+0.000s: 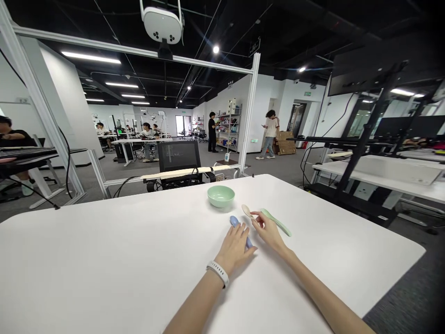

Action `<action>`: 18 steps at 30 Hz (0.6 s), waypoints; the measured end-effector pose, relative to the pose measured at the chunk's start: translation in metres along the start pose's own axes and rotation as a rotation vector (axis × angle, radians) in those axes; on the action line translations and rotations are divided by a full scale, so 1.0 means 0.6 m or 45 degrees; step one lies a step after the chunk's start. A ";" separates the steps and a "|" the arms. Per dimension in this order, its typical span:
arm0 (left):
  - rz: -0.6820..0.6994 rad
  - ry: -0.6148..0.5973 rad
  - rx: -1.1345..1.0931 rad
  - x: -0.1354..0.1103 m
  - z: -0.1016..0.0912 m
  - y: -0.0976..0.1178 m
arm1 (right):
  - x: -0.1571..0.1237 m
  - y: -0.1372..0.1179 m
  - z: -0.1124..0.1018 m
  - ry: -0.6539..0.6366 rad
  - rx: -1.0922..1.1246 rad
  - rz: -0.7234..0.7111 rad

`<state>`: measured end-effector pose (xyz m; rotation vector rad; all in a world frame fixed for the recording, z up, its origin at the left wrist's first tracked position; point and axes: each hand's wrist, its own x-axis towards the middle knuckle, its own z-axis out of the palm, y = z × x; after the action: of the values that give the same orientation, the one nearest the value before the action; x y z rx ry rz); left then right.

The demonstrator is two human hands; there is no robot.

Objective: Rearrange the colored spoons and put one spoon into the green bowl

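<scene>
My left hand (233, 246) lies over a blue spoon (234, 221), its fingers stretched out and its thumb apart. The spoon's bowl shows beyond my fingertips and part of its handle between index finger and thumb; the rest is hidden. With thumb and forefinger, my right hand (267, 232) pinches the handle of a cream spoon (246, 210), whose bowl points away to the left. A light green spoon (278, 222) lies on the table just right of that hand. Farther back stands a green bowl (221, 196), upright and apart from both hands.
The white table (104, 260) has a rounded far edge. Behind it are a metal frame (253, 116), a wooden strip (181, 173) and a black mesh chair (179, 157). Other people stand or sit farther off. Another white desk (382, 178) is at the right.
</scene>
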<state>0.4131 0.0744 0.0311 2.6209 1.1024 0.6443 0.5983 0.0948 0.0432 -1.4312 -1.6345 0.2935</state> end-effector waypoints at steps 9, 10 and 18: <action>-0.047 -0.006 0.019 -0.050 -0.010 -0.021 | -0.011 -0.006 0.016 -0.043 0.055 -0.002; -0.063 -0.007 0.022 -0.066 -0.019 -0.027 | -0.015 -0.008 0.019 -0.066 0.051 -0.004; -0.172 -0.049 0.035 -0.188 -0.081 -0.070 | -0.042 -0.021 0.047 -0.266 -0.123 -0.064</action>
<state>0.2937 0.0241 0.0238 2.5429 1.2723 0.5516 0.5665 0.0793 0.0241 -1.4690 -1.8726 0.3488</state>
